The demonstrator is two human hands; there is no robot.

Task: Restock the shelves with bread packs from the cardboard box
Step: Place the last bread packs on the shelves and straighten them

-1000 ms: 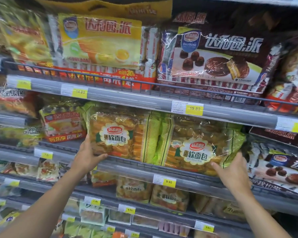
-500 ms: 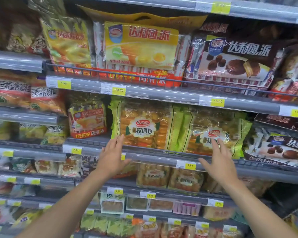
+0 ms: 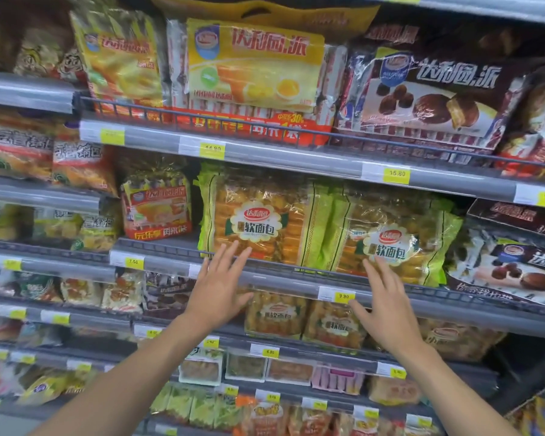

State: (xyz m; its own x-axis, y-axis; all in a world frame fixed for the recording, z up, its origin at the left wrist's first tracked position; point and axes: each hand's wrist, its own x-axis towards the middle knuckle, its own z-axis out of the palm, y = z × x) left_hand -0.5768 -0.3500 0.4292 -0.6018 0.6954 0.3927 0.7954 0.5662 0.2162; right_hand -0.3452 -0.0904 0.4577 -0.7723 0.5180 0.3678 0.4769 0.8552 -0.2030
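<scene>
From the head view, two big bread packs stand upright side by side on the middle shelf [image 3: 280, 281], behind its wire rail [image 3: 170, 248]. The left pack [image 3: 258, 225] faces straight out. The right pack [image 3: 390, 243] touches it and leans back a little, with its label lower. Together they fill this stretch of the shelf, so I judge this pair is placed and needs only a last nudge, if that. Smaller packs [image 3: 276, 313] of the same bread sit on the shelf below, under the 9.90 price tag [image 3: 337, 296]. The box is not in view, so I cannot tell how many packs are left to bring up. My guess is that the next thing is to go back to it for more.

My left hand [image 3: 217, 294] is flat and spread, palm toward the shelf, holding nothing. Its fingertips reach the rail at the bottom edge of the left pack, but I cannot tell whether they touch the wrapper or hang just short of it.

My right hand [image 3: 387, 309] is also spread and empty. Its fingers are straight and point up at the lower left of the right pack, just beside the label. Whether it makes contact is just as unclear. Neither hand is curled round anything.
</scene>
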